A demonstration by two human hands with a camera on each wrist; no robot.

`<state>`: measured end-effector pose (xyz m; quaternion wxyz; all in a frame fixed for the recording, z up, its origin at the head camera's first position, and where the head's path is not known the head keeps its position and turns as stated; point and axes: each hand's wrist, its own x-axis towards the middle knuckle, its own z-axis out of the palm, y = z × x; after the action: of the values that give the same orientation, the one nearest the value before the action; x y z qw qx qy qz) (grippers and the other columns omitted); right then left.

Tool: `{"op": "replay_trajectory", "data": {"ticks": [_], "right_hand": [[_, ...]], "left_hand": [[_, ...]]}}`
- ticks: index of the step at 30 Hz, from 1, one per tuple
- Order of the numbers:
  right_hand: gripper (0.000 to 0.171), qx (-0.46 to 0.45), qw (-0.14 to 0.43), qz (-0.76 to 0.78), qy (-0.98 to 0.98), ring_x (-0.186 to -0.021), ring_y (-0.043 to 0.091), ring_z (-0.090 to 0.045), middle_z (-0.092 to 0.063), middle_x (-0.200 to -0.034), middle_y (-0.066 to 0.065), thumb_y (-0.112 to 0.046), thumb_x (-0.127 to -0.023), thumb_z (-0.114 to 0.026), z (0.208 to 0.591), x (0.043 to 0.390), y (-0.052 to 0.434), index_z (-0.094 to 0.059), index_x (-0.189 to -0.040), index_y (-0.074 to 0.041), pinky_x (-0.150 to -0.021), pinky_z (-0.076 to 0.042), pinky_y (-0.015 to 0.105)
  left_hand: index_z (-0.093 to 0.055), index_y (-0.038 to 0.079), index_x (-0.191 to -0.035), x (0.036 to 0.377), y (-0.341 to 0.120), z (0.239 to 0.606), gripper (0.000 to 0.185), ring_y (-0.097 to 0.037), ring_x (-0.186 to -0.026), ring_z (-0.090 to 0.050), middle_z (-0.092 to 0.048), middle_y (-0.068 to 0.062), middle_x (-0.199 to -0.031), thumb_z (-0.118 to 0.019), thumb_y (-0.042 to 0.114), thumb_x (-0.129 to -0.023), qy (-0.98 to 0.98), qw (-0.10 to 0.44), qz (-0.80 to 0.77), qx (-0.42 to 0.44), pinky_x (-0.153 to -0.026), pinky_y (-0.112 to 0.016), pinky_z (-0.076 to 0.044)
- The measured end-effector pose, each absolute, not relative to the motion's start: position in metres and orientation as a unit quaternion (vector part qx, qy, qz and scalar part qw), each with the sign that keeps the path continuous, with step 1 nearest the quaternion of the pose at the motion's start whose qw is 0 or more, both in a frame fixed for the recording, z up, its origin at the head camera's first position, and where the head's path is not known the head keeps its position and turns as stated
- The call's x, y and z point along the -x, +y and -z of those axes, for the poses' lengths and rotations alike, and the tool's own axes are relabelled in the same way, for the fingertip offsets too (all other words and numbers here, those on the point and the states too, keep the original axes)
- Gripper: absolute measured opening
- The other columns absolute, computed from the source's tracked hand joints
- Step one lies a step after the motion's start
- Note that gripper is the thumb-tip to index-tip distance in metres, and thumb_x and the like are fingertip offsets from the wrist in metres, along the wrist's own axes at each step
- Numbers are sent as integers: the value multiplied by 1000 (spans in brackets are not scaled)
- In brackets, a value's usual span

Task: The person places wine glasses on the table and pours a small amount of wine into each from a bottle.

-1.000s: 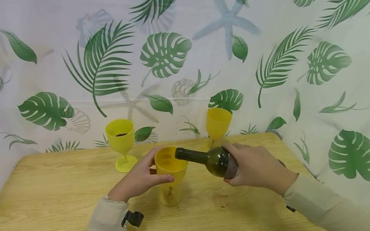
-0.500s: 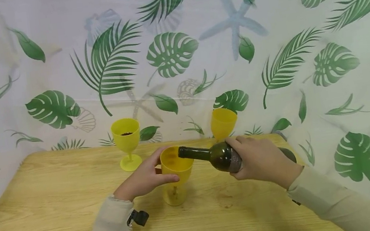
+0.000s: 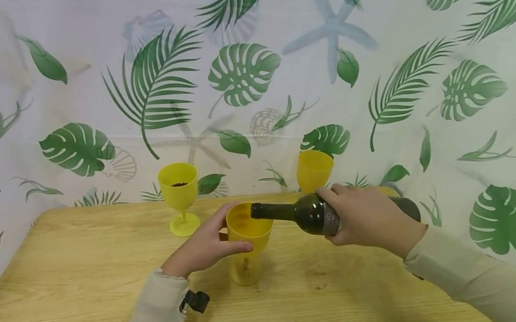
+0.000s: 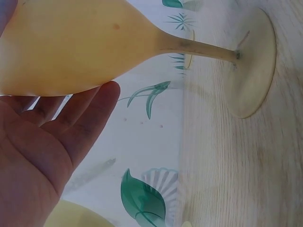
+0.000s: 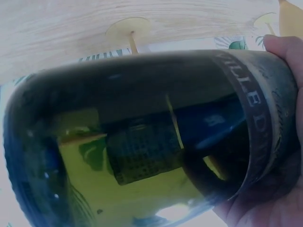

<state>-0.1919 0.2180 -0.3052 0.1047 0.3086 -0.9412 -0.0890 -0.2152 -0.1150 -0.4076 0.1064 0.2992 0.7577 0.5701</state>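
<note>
A pale cloth printed with green leaves and starfish [image 3: 245,74] hangs behind a light wooden table [image 3: 59,302]. At the back left stands a yellow plastic goblet with a little dark liquid inside [image 3: 181,196]. Nearer the middle, the left hand [image 3: 203,247] curls round the bowl of a second yellow plastic goblet [image 3: 249,240], thumb in front and fingers behind; the left wrist view shows its foot flat on the wood. A dark green glass bottle [image 3: 303,214], held nearly level, points its mouth over that goblet's rim; whether liquid flows is hard to tell. The right hand [image 3: 371,217] grips the bottle's body. Behind it stands a third yellow goblet [image 3: 313,170].
</note>
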Motion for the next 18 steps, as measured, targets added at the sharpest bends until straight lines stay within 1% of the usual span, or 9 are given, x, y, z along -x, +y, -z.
{"op": "replay_trajectory", "data": {"ticks": [5, 18], "right_hand": [[73, -312, 106, 94, -939, -70, 18, -60, -61, -92, 4, -47, -68, -92, 303, 192, 217, -56, -120, -11, -54, -53, 37], [69, -318, 110, 100, -936, -66, 18, -58, -60, -88, 3, -44, -67, -92, 298, 191, 214, -54, -115, -12, -51, -52, 38]], "left_hand": [[-40, 23, -154, 216, -115, 408, 77, -24, -123, -57, -54, -2, -142, -83, 28, -91, 757, 106, -572, -299, -107, -46, -50], [-40, 25, -154, 216, -115, 409, 77, -25, -124, -56, -54, -2, -142, -83, 30, -90, 754, 107, -575, -300, -107, -49, -49]]}}
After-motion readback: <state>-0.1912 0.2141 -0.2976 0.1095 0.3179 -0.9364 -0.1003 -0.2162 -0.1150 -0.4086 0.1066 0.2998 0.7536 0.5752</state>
